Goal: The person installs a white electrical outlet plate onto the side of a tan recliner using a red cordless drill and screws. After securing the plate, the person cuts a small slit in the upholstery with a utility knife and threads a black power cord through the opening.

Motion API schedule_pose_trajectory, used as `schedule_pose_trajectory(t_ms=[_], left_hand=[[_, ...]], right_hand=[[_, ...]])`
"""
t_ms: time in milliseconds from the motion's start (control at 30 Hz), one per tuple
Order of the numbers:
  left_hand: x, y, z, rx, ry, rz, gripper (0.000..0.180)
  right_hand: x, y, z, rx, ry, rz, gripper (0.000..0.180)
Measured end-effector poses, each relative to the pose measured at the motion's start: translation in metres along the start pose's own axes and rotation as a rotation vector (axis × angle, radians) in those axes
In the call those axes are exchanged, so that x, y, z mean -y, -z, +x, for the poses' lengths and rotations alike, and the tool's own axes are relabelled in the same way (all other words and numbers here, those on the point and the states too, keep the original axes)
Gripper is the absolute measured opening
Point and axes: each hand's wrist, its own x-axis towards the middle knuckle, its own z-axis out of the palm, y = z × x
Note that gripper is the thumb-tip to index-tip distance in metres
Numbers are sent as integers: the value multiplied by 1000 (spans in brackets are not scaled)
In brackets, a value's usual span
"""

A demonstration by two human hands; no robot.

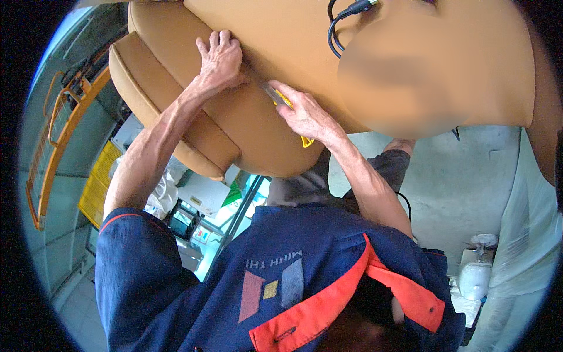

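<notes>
A tan padded seat (258,132) with stitched panels fills the upper middle of the head view. My left hand (220,61) lies on it, fingers spread and slightly bent, the thumb side near the seam where two tan parts meet. In my right hand (308,117) is a yellow utility knife (283,97), its tip pointing up and left toward that seam. The yellow tail end of the knife shows below my palm. Whether the blade touches the cover cannot be made out. Beyond both hands stretches a larger tan surface (281,41).
A black cable (352,9) with a plug lies on the tan surface at the top. Part of the upper right is blurred. An orange metal frame (76,120) and a yellow grille (99,185) stand at left. Clear plastic sheeting (516,264) hangs at right.
</notes>
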Motion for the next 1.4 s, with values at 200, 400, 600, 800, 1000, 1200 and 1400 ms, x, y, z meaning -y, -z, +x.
schedule_pose_trajectory(t_ms=[200,400,600,800,1000,1200,1400], left_hand=[[10,-3,3,133,-1,-23,69],[1,17,5,108,-1,-76,68],[0,13,1,60,5,-36,83],[4,11,-5,27,-55,-55,95],[5,5,1,118,-19,24,97],[5,12,-3,100,-48,-17,93],[4,16,-3,89,-56,-36,86]], right_hand=[[7,-9,-1,-36,100,4,55],[10,-5,2,-16,127,25,55],[20,1,6,90,-24,-2,53],[15,2,9,126,-39,11,54],[5,-2,8,45,55,27,54],[3,-7,8,58,65,59,54],[14,-3,10,95,13,47,50]])
